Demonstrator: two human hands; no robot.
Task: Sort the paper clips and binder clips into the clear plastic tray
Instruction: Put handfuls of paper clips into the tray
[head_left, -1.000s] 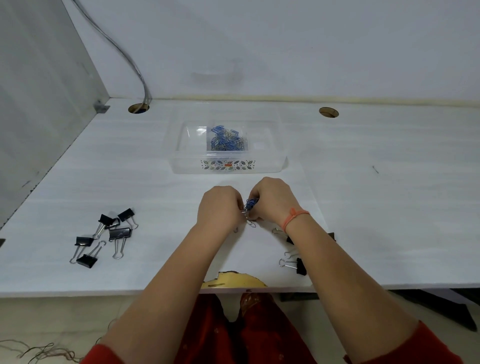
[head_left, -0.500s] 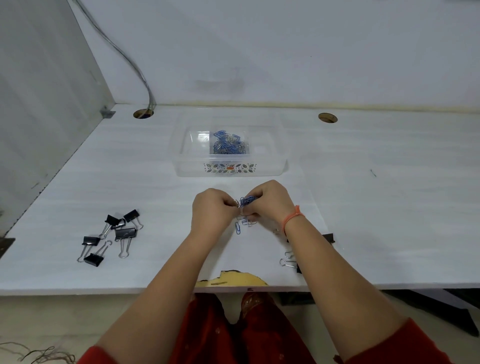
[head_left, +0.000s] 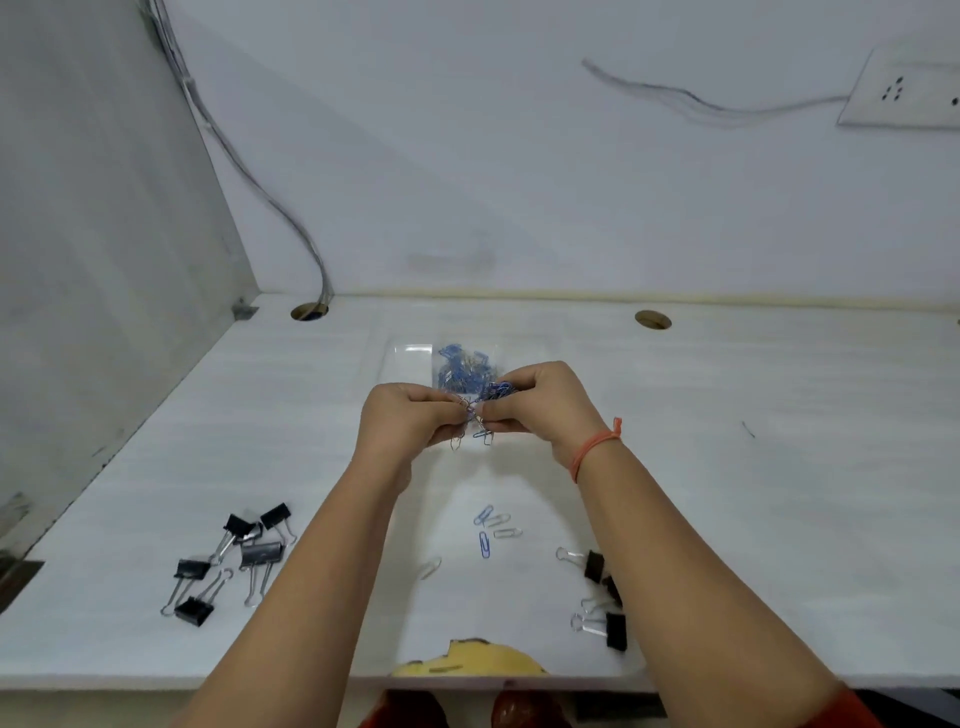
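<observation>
Both hands have risen from the counter (head_left: 727, 467) since a second ago, carrying a tangled bunch of paper clips (head_left: 480, 410) in front of the clear plastic tray (head_left: 408, 358). Left hand (head_left: 410, 418) and right hand (head_left: 545, 408) each pinch it with narrowed fingers (head_left: 498, 413). Light, springy wire, probably snag-prone; best gripped at the loops. Loose clips (head_left: 491, 525) lie below the fingers, binder clips (head_left: 234, 556) outward.

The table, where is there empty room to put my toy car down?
The table is bare on its right side, from the cable hole down to the front edge. Also bare: the left strip between the tray and the side wall. Crowded: black binder clips front left and by the right arm, loose paper clips between the arms.
</observation>
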